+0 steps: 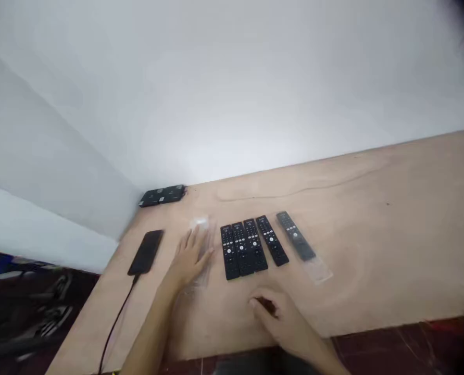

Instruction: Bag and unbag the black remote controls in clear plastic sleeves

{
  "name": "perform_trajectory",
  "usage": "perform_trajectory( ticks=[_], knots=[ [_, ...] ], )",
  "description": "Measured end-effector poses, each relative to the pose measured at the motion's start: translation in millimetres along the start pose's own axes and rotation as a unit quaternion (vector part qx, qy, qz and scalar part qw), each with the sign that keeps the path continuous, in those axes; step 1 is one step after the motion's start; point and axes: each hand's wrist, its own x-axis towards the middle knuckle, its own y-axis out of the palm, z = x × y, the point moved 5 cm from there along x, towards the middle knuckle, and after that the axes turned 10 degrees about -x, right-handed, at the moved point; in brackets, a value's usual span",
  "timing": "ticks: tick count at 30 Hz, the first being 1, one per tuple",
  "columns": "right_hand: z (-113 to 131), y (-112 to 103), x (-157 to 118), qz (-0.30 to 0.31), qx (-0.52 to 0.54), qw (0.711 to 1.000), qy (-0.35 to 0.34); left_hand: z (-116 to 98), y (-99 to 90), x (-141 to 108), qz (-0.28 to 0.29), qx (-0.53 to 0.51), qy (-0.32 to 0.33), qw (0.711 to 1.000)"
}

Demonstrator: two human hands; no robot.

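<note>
Left hand flat on clear plastic, right hand curled by the remotes

Left hand (188, 255): palm down, fingers spread, grip wide, lying over clear plastic (201, 223) on the table (372, 234). Plastic shows past the fingertips and again beside the wrist; how many pieces, cannot tell. Right hand (284, 317): near the table's front edge, fingers curled, thumb tip close to the forefinger, grip narrow. Cannot tell if anything is in it. Slight blur on both hands.

Remotes, all black, button side up, mid-table between and beyond the hands. Three remotes (241, 249) lie side by side in a tight row, just right of the left hand. Fourth remote (272, 240) is right of the row and slanted, far end close to the row, near end apart. Fifth remote (295, 235) lies farther right, slanted too, inside a clear sleeve (318, 269) that runs past its near end.

Left of the left hand: black phone (146, 252), dark screen, black cable (116, 323) running from its near end to the front edge. Back left corner: two flat black boxes (172, 194) side by side, near the white wall (255, 78).
</note>
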Motion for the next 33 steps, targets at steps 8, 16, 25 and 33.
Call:
perform_trajectory(
  ticks=[8, 16, 25, 33],
  knots=[
    [3.7, -5.4, -1.2, 0.001, 0.008, 1.0, -0.012, -3.1, -2.6, 24.8, -0.007, -0.004, 0.024, 1.0],
    [5.9, -4.0, -1.5, -0.006, 0.008, 1.0, -0.009, 2.1, 11.6, 30.9, 0.006, -0.014, 0.026, 1.0],
    [-7.0, -17.6, -10.9, -0.166, -0.035, 0.981, -0.095, -3.6, -13.4, 28.0, -0.043, -0.049, 0.041, 0.997],
    [-21.4, -129.8, -3.5, -0.39, -0.299, 0.869, -0.05, -81.1, -63.4, -39.3, -0.224, -0.16, 0.141, 0.951]
  ],
)
